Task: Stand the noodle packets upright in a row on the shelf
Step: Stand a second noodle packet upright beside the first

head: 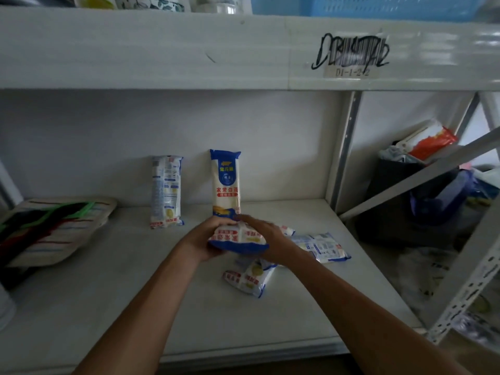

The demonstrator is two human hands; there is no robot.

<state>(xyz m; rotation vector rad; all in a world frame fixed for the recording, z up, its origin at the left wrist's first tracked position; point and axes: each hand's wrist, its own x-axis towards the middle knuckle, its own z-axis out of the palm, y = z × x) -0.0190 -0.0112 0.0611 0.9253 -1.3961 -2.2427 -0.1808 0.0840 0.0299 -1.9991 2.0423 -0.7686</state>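
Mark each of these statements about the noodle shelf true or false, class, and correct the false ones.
1. Two noodle packets stand upright against the back wall. True: the left upright packet and the right upright packet.
2. Both hands hold one packet. True: the left hand and right hand grip the held packet.
3. Every packet is already standing. False: the packet lying at right and the nearer lying packet are flat on the shelf.
4. The upright packets touch each other. False: a gap separates them.
5. The striped item sits right of the packets. False: it is on the left.
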